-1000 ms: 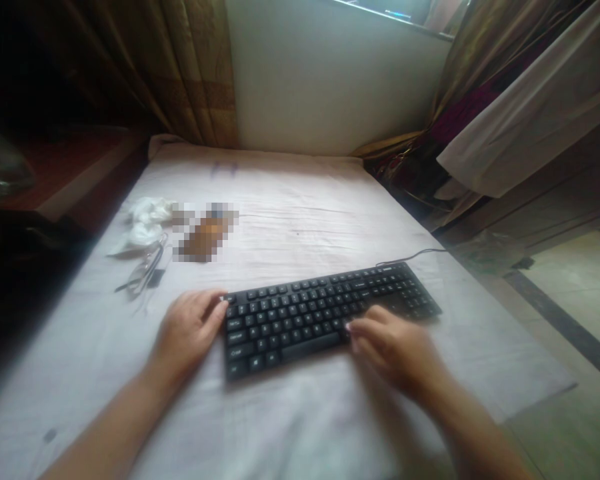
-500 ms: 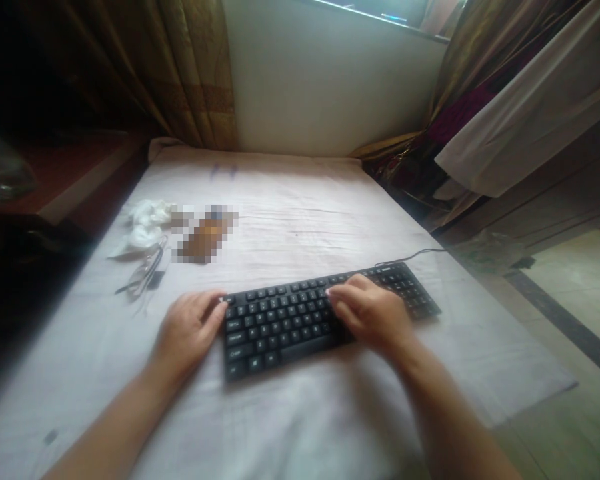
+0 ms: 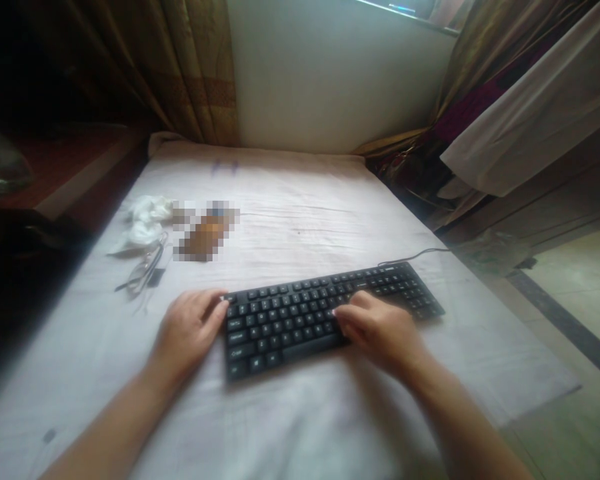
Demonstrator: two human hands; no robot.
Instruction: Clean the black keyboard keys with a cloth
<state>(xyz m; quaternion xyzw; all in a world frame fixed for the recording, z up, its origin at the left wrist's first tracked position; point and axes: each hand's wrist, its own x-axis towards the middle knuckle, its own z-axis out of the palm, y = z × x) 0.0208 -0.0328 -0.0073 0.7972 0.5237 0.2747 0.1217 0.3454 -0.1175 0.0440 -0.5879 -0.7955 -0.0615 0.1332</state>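
A black computer keyboard [image 3: 290, 327] lies slightly aslant on a pale bedsheet [image 3: 300, 233]. My left hand [image 3: 187, 330] grips its upper left corner, thumb and fingers closed about the edge. Over the letter keys, right of the keyboard's middle, my right hand [image 3: 380, 327] is closed with the fingertips pressed together against the keys. A small whitish spot shows at those fingertips; whether it is a nail or something pinched cannot be made out. The palm hides several keys beneath it.
A cable [image 3: 415, 255] runs from the keyboard's back toward the right edge. At left lie crumpled white cloth or tissue [image 3: 147, 220], thin tool-like items [image 3: 147, 270] and a blurred-out brown patch [image 3: 205, 233]. Curtains [image 3: 200, 73] hang behind; hanging cloth [image 3: 525, 113] is at right.
My right hand has moved toward me across the keys, down from the upper rows to the middle letter rows. The left hand keeps its grip on the corner. The view has shifted slightly.
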